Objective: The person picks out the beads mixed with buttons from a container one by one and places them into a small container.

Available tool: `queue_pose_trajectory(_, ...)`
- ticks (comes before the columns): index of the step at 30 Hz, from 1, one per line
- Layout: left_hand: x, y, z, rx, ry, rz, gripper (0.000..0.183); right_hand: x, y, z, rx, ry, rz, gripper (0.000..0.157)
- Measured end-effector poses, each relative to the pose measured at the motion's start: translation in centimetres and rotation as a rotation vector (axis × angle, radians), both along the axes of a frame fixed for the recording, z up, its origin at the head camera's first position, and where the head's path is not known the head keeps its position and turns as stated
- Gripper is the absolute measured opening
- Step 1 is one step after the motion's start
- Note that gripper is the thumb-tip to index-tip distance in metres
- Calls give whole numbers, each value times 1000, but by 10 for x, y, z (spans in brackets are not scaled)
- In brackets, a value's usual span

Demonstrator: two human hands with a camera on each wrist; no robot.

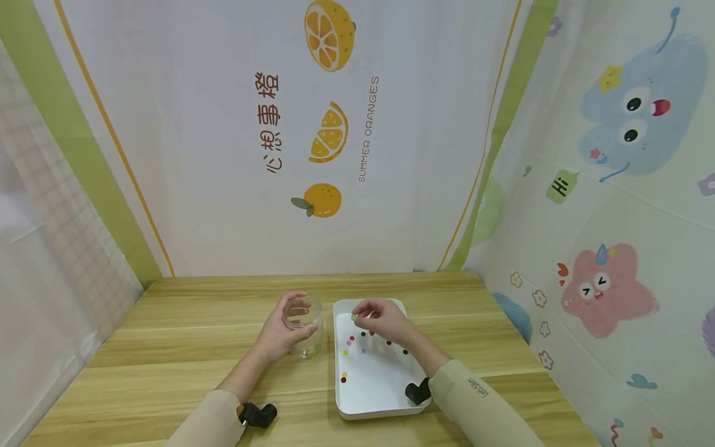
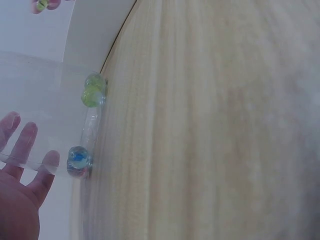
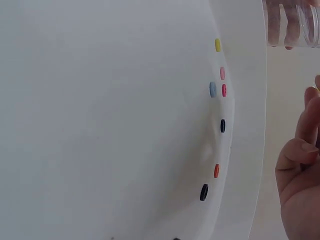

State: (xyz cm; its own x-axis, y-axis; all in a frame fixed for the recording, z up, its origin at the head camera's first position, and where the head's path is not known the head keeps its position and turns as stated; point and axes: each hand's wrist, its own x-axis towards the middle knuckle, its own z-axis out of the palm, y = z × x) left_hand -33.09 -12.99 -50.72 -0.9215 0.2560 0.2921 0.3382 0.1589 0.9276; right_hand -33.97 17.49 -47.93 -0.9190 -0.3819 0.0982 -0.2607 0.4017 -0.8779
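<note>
My left hand [image 1: 282,329] grips a clear, open-topped jar [image 1: 313,323] that stands on the table left of the white tray. At the jar's bottom lie several glass marbles, green ones [image 2: 93,92] and one with a blue core [image 2: 79,159]. Above the tray's far part, my right hand [image 1: 385,320] pinches a small clear marble [image 2: 41,5] with a yellow-green swirl between thumb and fingertips. Several small round buttons lie scattered in the tray, among them a yellow button [image 3: 218,45], a blue button [image 3: 213,89] and a black button [image 3: 204,192].
The white rectangular tray [image 1: 380,400] has a low raised rim and sits just right of the jar. Under both is a wood-grain table [image 1: 184,347]. Printed curtains [image 1: 223,217] hang behind the table and at its sides. A black camera is worn on each wrist.
</note>
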Motion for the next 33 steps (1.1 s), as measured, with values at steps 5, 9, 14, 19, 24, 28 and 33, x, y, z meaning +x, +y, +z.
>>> queue_pose_trajectory(5,1,0,0,-8,-12,11,80,-1,0,0,-60,-6,-50,18)
queue_pose_trajectory(9,1,0,1,-7,-16,14,81,-1,-1,3,-77,-3,-73,19)
queue_pose_trajectory(14,1,0,1,-2,-9,7,80,0,-3,10,-110,9,-94,21)
queue_pose_trajectory(19,0,0,0,3,-4,-1,79,-1,-6,15,-157,10,-110,21)
queue_pose_trajectory(24,0,0,0,14,0,-2,79,-3,-8,19,-181,21,-113,22)
queue_pose_trajectory(28,0,1,0,19,7,-4,78,-5,-9,22,-202,34,-108,22)
queue_pose_trajectory(33,0,0,0,17,1,-4,78,-4,-12,26,-218,43,-106,23)
